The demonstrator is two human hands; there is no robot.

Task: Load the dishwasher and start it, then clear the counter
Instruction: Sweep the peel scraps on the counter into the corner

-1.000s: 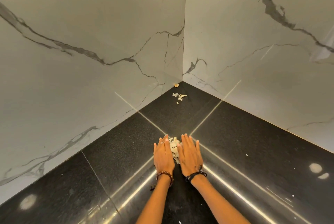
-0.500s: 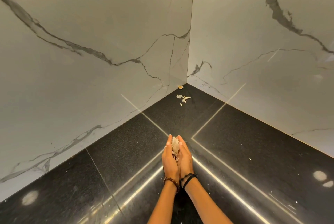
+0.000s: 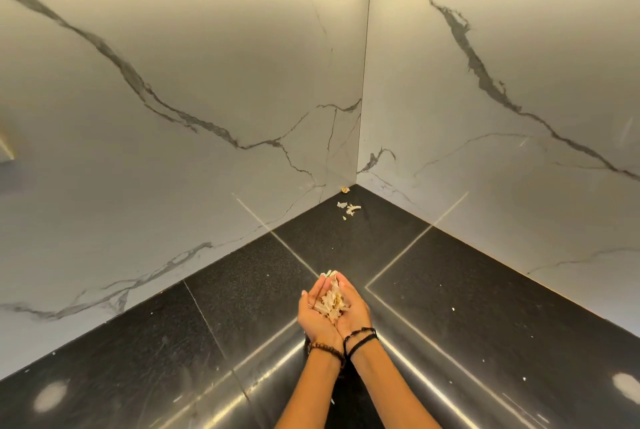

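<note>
A pile of pale peel scraps (image 3: 333, 302) lies in my two cupped palms, held above the black counter (image 3: 450, 290). My left hand (image 3: 316, 316) and my right hand (image 3: 354, 311) are pressed side by side, palms up, forming one bowl around the scraps. Both wrists wear dark bead bracelets. A few more peel scraps (image 3: 349, 209) lie on the counter near the far corner, and one small brownish bit (image 3: 345, 190) sits right in the corner.
White marble walls (image 3: 207, 82) with grey veins close the counter on the left and right, meeting at the far corner. Tiny white crumbs (image 3: 453, 309) dot the counter at right. Ceiling lights reflect on the glossy black surface.
My hands went from flat on the counter around the scraps to pressed together, then lifted and opened upward with the scraps cupped inside. The view tilted up slightly.
</note>
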